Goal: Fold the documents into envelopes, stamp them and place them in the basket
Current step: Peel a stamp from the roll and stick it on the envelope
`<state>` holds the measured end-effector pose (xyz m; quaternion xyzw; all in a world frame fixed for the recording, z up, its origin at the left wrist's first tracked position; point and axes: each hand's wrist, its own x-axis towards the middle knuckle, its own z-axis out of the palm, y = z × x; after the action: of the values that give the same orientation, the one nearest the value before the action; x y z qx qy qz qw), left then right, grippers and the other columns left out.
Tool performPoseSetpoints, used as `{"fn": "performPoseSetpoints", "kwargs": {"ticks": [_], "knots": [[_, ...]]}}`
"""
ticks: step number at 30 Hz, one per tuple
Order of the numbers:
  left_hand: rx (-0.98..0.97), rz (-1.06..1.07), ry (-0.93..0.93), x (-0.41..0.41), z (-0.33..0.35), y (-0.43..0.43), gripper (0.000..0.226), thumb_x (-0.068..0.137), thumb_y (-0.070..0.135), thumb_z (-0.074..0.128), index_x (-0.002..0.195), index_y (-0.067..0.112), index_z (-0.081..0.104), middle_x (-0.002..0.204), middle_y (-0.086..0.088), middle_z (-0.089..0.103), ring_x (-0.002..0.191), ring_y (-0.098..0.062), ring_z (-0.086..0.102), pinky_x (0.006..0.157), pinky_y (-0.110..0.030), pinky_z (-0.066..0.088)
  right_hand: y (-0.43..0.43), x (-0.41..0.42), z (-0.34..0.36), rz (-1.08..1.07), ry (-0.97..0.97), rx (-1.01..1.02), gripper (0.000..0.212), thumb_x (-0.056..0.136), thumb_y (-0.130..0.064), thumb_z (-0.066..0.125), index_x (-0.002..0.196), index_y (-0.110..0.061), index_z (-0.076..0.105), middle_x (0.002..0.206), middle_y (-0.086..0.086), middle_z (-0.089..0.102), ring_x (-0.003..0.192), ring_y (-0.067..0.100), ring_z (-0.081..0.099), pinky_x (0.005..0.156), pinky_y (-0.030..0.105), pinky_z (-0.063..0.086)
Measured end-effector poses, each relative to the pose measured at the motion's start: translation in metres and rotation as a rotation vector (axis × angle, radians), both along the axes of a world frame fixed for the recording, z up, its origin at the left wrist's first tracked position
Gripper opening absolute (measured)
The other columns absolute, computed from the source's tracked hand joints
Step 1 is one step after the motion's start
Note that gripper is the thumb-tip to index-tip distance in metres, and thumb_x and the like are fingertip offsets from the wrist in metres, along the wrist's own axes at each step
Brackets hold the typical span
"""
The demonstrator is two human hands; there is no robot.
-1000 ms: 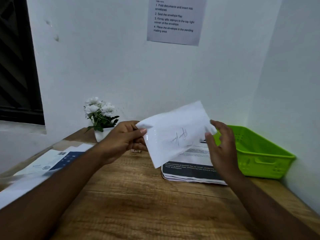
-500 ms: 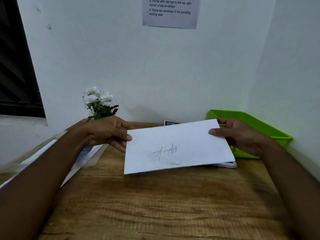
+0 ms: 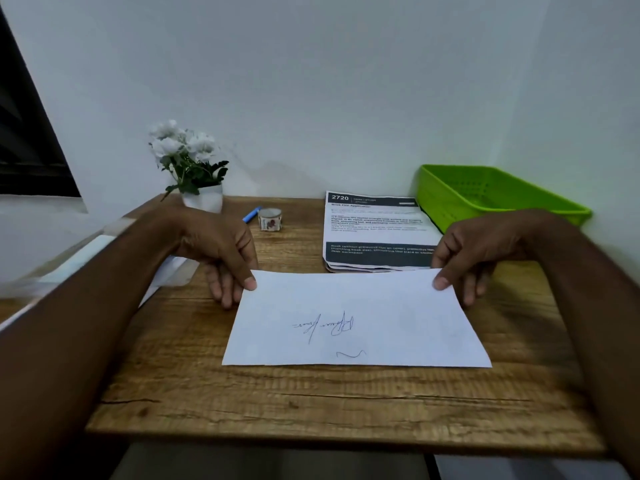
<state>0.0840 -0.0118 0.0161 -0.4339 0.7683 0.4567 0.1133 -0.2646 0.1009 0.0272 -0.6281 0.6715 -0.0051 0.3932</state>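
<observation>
A white sheet with a blue signature lies flat on the wooden desk, its blank side up. My left hand pinches its far left corner, thumb on top. My right hand pinches the far right corner the same way. Behind the sheet lies a stack of printed documents. A green plastic basket stands at the back right with nothing visible inside it. A small roll of stamps and a blue pen lie near the wall.
A white pot of white flowers stands at the back left against the wall. Envelopes or papers lie at the left edge, partly hidden by my left arm. Walls close the desk off behind and to the right.
Both hands brought the sheet down from mid-air and laid it flat on the desk, nearer to me. My view tilted downward, so the wall notice left the frame.
</observation>
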Motion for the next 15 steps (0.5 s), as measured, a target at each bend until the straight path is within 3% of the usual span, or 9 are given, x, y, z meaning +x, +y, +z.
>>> {"fn": "performPoseSetpoints", "kwargs": {"ticks": [4, 7, 11, 15], "knots": [[-0.014, 0.012, -0.08, -0.0009, -0.0004, -0.0018, 0.007, 0.08, 0.004, 0.069, 0.083, 0.0, 0.073, 0.077, -0.019, 0.072, 0.06, -0.022, 0.071, 0.053, -0.025, 0.057, -0.0013, 0.0053, 0.0012, -0.002, 0.128, 0.023, 0.025, 0.078, -0.021, 0.079, 0.096, -0.012, 0.064, 0.083, 0.01, 0.076, 0.054, 0.016, 0.069, 0.051, 0.021, 0.05], [-0.044, 0.003, -0.156, 0.0006, 0.0016, -0.0021, 0.01, 0.077, 0.011, 0.073, 0.075, 0.002, 0.07, 0.064, -0.014, 0.068, 0.051, -0.02, 0.067, 0.048, -0.024, 0.054, -0.0035, 0.0078, 0.0029, 0.013, 0.24, 0.048, 0.021, 0.077, -0.029, 0.079, 0.088, -0.016, 0.066, 0.082, 0.006, 0.077, 0.048, 0.011, 0.063, 0.051, 0.02, 0.047], [-0.115, -0.054, -0.202, 0.0055, 0.003, -0.0039, 0.027, 0.074, 0.026, 0.076, 0.056, 0.01, 0.063, 0.045, -0.004, 0.052, 0.035, -0.013, 0.05, 0.041, -0.019, 0.042, -0.004, 0.011, 0.0027, 0.025, 0.359, 0.063, 0.024, 0.075, -0.04, 0.079, 0.072, -0.018, 0.072, 0.071, -0.002, 0.075, 0.047, 0.006, 0.061, 0.052, 0.019, 0.043], [-0.205, 0.043, -0.103, 0.008, 0.0034, -0.0075, 0.04, 0.068, 0.046, 0.079, 0.057, 0.012, 0.061, 0.044, -0.004, 0.05, 0.034, -0.015, 0.047, 0.042, -0.02, 0.039, -0.007, 0.0117, 0.0023, 0.033, 0.295, -0.081, 0.032, 0.076, -0.045, 0.076, 0.065, -0.016, 0.069, 0.053, -0.002, 0.064, 0.038, 0.01, 0.046, 0.05, 0.022, 0.039]]}}
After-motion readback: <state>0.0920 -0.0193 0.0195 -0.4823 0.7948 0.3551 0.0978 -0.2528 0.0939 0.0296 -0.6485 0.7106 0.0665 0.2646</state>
